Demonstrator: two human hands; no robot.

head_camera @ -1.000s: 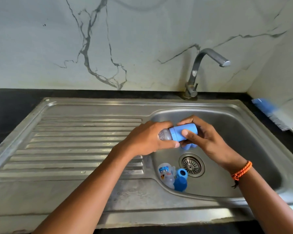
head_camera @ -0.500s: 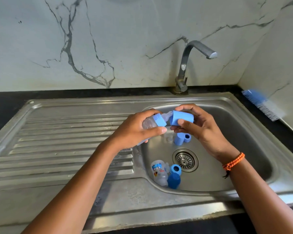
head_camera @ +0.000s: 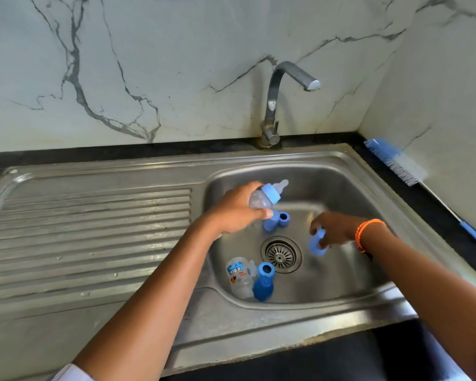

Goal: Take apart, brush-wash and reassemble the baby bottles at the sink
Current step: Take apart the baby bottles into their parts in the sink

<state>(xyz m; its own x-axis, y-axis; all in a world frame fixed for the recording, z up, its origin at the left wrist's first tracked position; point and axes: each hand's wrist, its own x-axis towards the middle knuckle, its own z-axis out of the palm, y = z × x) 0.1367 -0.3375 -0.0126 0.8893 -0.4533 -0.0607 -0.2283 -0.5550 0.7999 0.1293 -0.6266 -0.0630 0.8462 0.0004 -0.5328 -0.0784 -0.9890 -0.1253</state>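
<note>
Head view: left hand (head_camera: pixel 235 213) grips small clear bottle (head_camera: pixel 260 200) above sink basin (head_camera: pixel 349 188), fingers curled round body, blue collar and teat pointing right. Right hand (head_camera: pixel 331 229) low over basin floor, fingers pinching blue cap (head_camera: pixel 316 244), blurred. Second bottle (head_camera: pixel 239 276) lies near drain (head_camera: pixel 280 254) beside loose blue parts (head_camera: pixel 264 281). Brush (head_camera: pixel 393 160) on counter.

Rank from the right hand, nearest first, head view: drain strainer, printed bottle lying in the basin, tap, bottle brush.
From the right hand:
1. Drain strainer, just to its left on the basin floor.
2. Printed bottle, lower left in the basin.
3. Tap and bottle brush: too close to call.
</note>
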